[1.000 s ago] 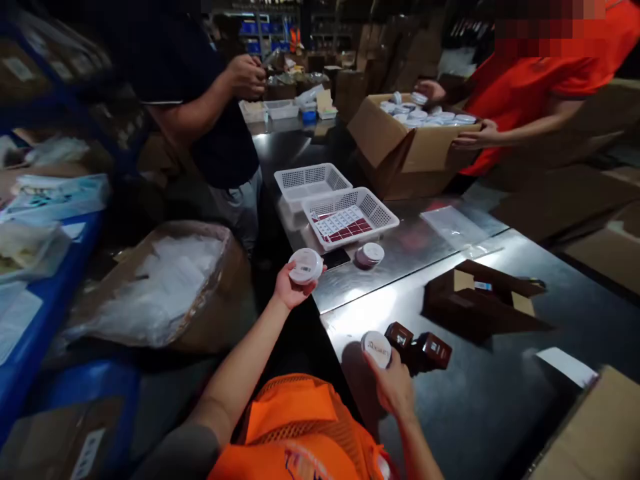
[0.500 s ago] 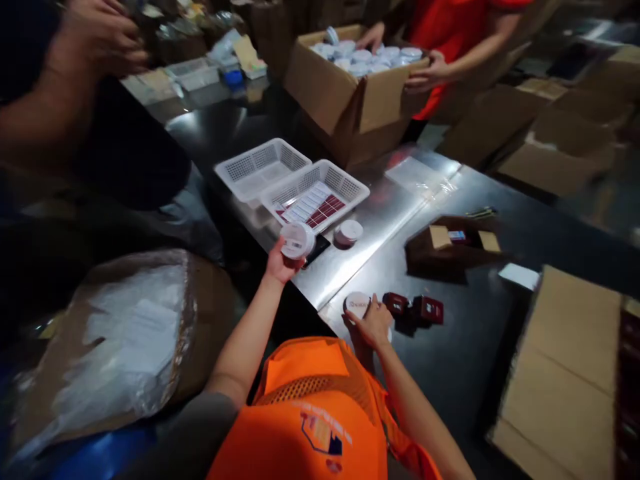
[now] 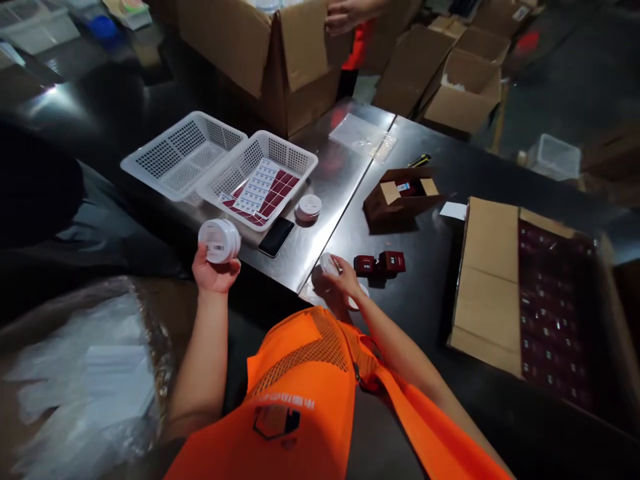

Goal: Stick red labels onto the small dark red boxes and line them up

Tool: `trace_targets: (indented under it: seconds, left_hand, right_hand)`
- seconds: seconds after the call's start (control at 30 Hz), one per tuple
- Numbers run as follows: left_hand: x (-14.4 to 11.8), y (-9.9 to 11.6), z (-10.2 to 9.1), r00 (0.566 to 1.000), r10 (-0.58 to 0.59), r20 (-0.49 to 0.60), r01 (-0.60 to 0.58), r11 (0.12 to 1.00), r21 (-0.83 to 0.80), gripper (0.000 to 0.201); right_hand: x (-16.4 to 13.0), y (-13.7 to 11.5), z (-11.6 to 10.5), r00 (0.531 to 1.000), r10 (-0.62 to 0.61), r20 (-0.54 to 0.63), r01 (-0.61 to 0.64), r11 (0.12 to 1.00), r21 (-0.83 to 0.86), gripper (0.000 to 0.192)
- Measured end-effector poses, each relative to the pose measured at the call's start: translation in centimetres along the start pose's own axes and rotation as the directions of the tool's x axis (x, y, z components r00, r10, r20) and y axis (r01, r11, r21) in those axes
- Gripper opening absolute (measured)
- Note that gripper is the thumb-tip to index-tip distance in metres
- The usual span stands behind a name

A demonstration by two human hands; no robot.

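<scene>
My left hand (image 3: 216, 273) is closed around a white round jar (image 3: 219, 241), raised off the table's front edge with its labelled flat side facing me. A second rim shows behind it, so it may be two stacked. My right hand (image 3: 345, 279) grips a white round jar (image 3: 329, 264) by its edge, tilted, near the table edge. Under my right wrist lies another white round piece (image 3: 358, 296), partly hidden. Beside my right fingers stand two small dark red boxes (image 3: 379, 263). A closed jar (image 3: 309, 208) rests by the black phone (image 3: 277, 237).
White baskets (image 3: 131, 163) stand at left, one holding label sheets (image 3: 256, 193). Behind them is a large carton (image 3: 287, 100) with a co-worker's hand (image 3: 350, 15) on it. An open box (image 3: 395, 203) and a carton of dark red boxes (image 3: 493, 287) are at right. A plastic-lined carton (image 3: 143, 320) is lower left.
My view has swung right and closer to the table. My right hand has gone from lying over the jar to gripping it tilted. My left hand still holds its jar.
</scene>
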State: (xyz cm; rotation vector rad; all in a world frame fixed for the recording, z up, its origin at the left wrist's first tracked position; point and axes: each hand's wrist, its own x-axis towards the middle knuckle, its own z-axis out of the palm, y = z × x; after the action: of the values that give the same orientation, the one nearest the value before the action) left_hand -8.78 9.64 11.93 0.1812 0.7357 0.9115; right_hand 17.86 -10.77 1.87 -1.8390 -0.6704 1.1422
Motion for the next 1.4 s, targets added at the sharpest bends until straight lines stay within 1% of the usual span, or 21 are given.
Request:
trace_targets:
  seconds: [0.07, 0.13, 0.2, 0.27, 0.33, 0.47, 0.57, 0.7, 0.9, 0.97, 1.07, 1.17, 1.27, 1.33, 1.4]
  left_hand:
    - [-0.2, 0.0, -0.3, 1.000, -0.007, 0.000, 0.007, 1.000, -0.003, 0.036]
    - [-0.2, -0.1, -0.4, 1.000, -0.011, -0.004, 0.011, 1.000, -0.005, 0.033]
    - [0.0, -0.3, -0.2, 1.000, -0.015, -0.002, 0.015, 1.000, -0.001, 0.032]
    - [0.2, -0.5, 0.1, 1.000, -0.019, 0.007, 0.019, 1.000, 0.007, 0.033]
    - [0.6, -0.8, 0.5, 0.999, -0.032, 0.027, 0.031, 0.999, 0.009, 0.035]
    - [1.4, -1.2, 1.2, 0.996, -0.074, 0.054, 0.073, 0.997, 0.013, 0.037]
    - [1.7, -1.6, 1.5, 0.995, -0.086, 0.045, 0.085, 0.996, 0.026, 0.034]
    - [1.8, -1.9, 1.7, 0.996, -0.084, 0.023, 0.083, 0.995, 0.056, 0.034]
    - [2.1, -2.6, 1.8, 0.991, -0.134, 0.020, 0.131, 0.987, 0.097, 0.033]
    - [2.1, -3.4, 2.2, 0.988, -0.152, 0.009, 0.150, 0.982, 0.112, 0.031]
    - [1.6, -5.3, 3.0, 0.984, -0.173, -0.045, 0.179, 0.966, 0.185, 0.031]
    - [0.9, -7.9, 3.8, 0.978, -0.191, -0.084, 0.207, 0.941, 0.268, 0.037]
    - [0.4, -10.1, 4.1, 0.975, -0.213, -0.060, 0.221, 0.929, 0.298, 0.049]
    - [0.0, -10.8, 4.2, 0.975, -0.219, -0.036, 0.219, 0.922, 0.320, 0.062]
    - [-0.6, -10.9, 4.5, 0.979, -0.205, -0.016, 0.198, 0.917, 0.346, 0.073]
  right_hand:
    - [-0.2, -2.3, 0.2, 0.997, 0.000, 0.077, -0.017, 0.975, 0.221, 0.071]
    - [-1.0, -4.6, 0.2, 0.985, -0.028, 0.172, -0.046, 0.910, 0.413, 0.081]
    - [-1.9, -6.7, 0.1, 0.966, -0.067, 0.248, -0.084, 0.831, 0.550, 0.085]
    - [-2.7, -8.1, 0.1, 0.952, -0.097, 0.291, -0.118, 0.761, 0.638, 0.084]
    - [-3.2, -9.0, 0.0, 0.941, -0.118, 0.317, -0.151, 0.691, 0.706, 0.080]
    - [-3.5, -9.6, 0.0, 0.928, -0.147, 0.341, -0.209, 0.553, 0.806, 0.070]
    - [-3.5, -9.9, -0.1, 0.925, -0.143, 0.353, -0.242, 0.495, 0.835, 0.066]
    - [-3.7, -10.5, -0.2, 0.921, -0.122, 0.370, -0.269, 0.490, 0.829, 0.069]
    - [-3.7, -10.6, -0.2, 0.928, -0.115, 0.354, -0.246, 0.525, 0.815, 0.072]
    - [-3.8, -10.5, -0.2, 0.922, -0.122, 0.369, -0.247, 0.550, 0.798, 0.072]
    - [-3.9, -10.4, 0.0, 0.905, -0.125, 0.407, -0.257, 0.601, 0.757, 0.074]
    - [-3.8, -10.3, 0.5, 0.892, -0.092, 0.442, -0.286, 0.643, 0.710, 0.075]
    - [-3.2, -10.3, 1.0, 0.869, -0.002, 0.494, -0.353, 0.697, 0.624, 0.073]
    - [-2.8, -10.6, 1.4, 0.862, 0.069, 0.502, -0.391, 0.719, 0.574, 0.071]
    - [-2.8, -11.2, 1.8, 0.870, 0.101, 0.483, -0.391, 0.738, 0.549, 0.068]
